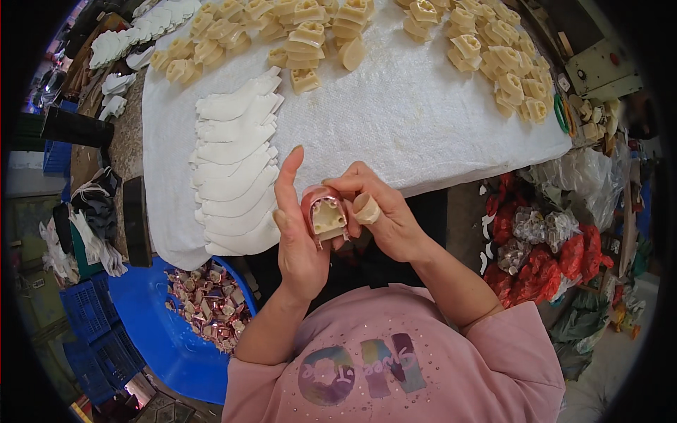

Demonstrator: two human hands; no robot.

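Note:
Between both hands, just off the table's near edge, is a shiny pink shoe heel (328, 216) with its beige, hollowed face showing. My left hand (299, 243) cups its left side, the index finger stretched upward. From the right, my right hand (390, 218) grips the rim with thumb and fingers. A beige band (367, 209) wraps one of the right fingers. On the table left of the hands lies an overlapping row of white insole-shaped pieces (236, 166). Beyond, beige moulded heels (307, 42) sit in stacks along the far side.
A white woven cloth (395, 120) covers the table. Lower left stands a blue basin (151, 328) holding many small pink-and-beige heels (208, 303). Blue crates (92, 310) are beside it. Red plastic bags (539, 268) and clear bags crowd the floor at right.

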